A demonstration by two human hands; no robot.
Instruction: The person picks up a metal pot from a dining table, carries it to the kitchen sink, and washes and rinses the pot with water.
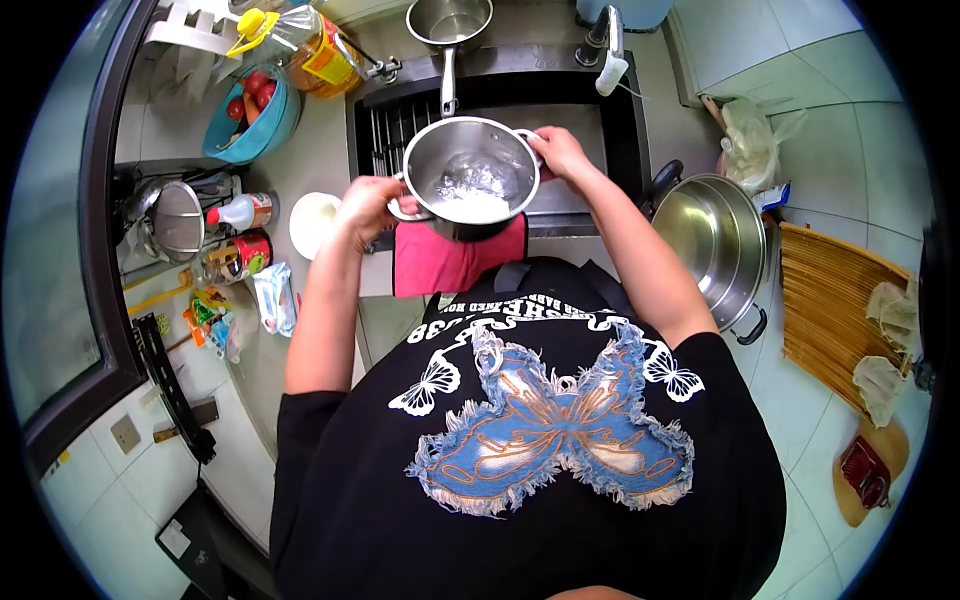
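Observation:
A two-handled stainless steel pot [425, 165] is held over the front part of the sink [610, 215]. Clear, rippled liquid lies in it, with a bright white patch toward the near side; whether that is glare or food I cannot tell. My left hand [372, 205] is closed around the pot's left handle, and my right hand [558, 152] grips the handle on the right. Just below the pot, a pink cloth [455, 262] hangs over the counter's front edge. Behind it, a small saucepan [450, 20] stands at the sink's back edge, its handle pointing toward me.
The faucet [610, 60] rises at the back right. To the right sits a large steel pot [705, 240]. On the left counter are a blue basket [262, 130] of red vegetables, an oil bottle [325, 60], a white bowl [312, 225] and a wipes pack [274, 298].

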